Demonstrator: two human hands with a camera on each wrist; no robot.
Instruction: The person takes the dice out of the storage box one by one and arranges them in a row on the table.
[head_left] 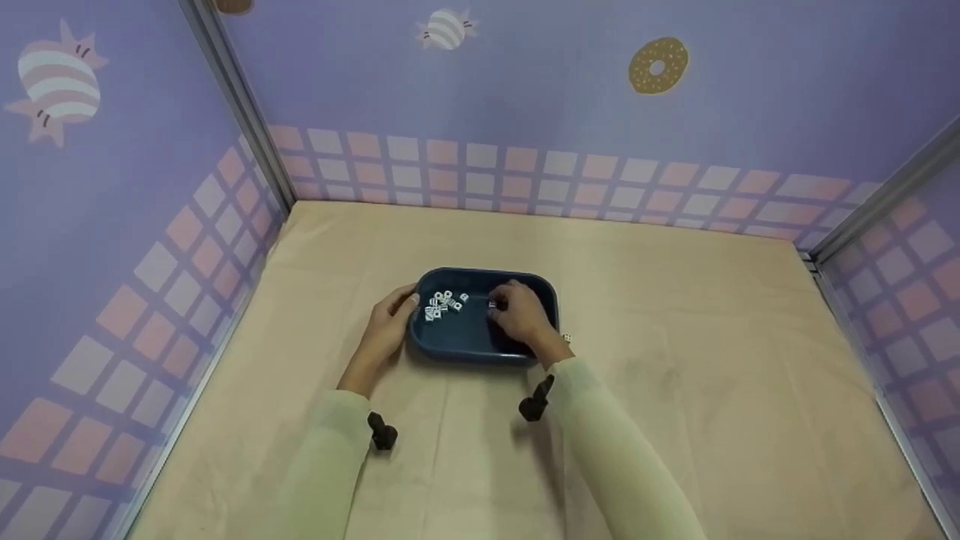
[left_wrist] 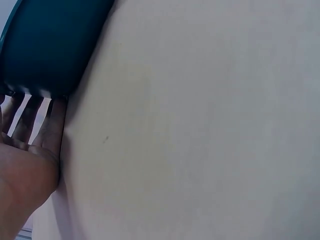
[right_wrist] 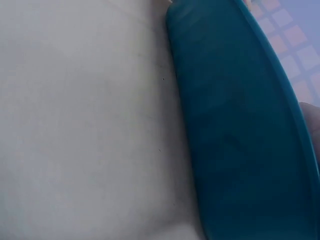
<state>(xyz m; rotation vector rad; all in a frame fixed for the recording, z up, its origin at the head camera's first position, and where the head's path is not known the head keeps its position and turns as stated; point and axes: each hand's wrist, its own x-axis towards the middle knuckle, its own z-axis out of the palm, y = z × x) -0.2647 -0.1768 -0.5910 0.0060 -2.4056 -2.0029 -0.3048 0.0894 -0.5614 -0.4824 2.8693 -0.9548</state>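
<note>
A dark blue tray (head_left: 469, 347) with rounded corners stands on the cloth-covered table. Several white dice (head_left: 442, 305) lie loosely grouped in its left half. My left hand (head_left: 388, 322) holds the tray's left side, thumb at the rim; in the left wrist view the fingers (left_wrist: 52, 127) reach to the outer wall. Over the tray's right half, my right hand (head_left: 519, 311) has curled fingers, pinching a die (head_left: 493, 304) that is mostly covered. In the right wrist view, the tray's outer wall (right_wrist: 235, 125) hides nearly all of that hand.
One more die (head_left: 567, 338) lies on the table just outside the tray's right side, close to my right wrist. A pale cloth (head_left: 712, 360) covers the table. Purple patterned walls (head_left: 540, 97) enclose the back and both sides.
</note>
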